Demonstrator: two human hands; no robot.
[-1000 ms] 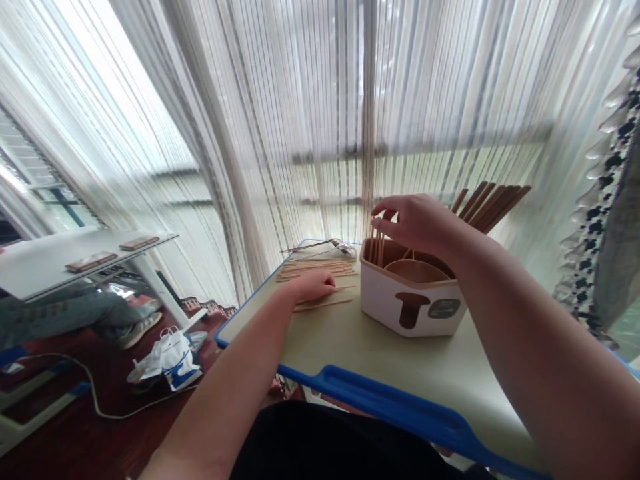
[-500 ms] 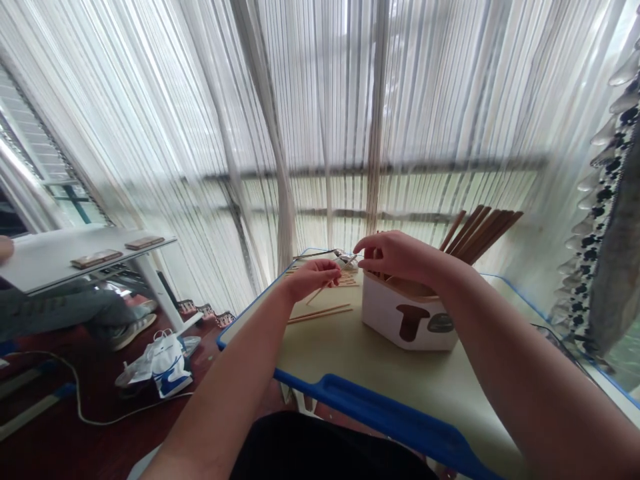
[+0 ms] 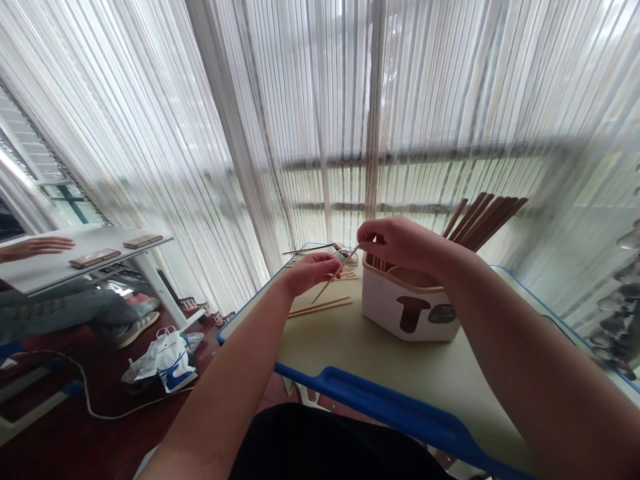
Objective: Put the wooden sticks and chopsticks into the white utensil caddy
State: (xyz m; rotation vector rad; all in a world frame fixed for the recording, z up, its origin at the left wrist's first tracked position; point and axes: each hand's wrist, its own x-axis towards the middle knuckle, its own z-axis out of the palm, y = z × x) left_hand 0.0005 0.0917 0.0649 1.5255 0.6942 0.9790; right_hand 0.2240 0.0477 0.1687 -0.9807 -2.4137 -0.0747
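Note:
A thin, pale wooden stick (image 3: 325,291) slants up to the right between my hands. My left hand (image 3: 314,272) pinches it around the middle, leaving its lower end sticking out below the fingers. At the upper end, the fingertips of my right hand (image 3: 390,238) are closed on the stick. That hand is just above the near-left rim of a white and brown box (image 3: 380,307), partly covering it. Longer wooden sticks (image 3: 480,217) lean out of the box to the right. Below my left hand, a few loose sticks (image 3: 325,306) lie on the table.
The small table (image 3: 340,340) has a raised blue edge (image 3: 380,400). More short sticks and a shiny object lie behind my hands. Left, another person's hand (image 3: 37,247) rests on a white table (image 3: 100,240). A plastic bag (image 3: 170,360) and cable are on the floor.
My right hand has closed its fingers onto the upper end of the stick, which now shows more clearly between both hands. The other person's hand has come further into view.

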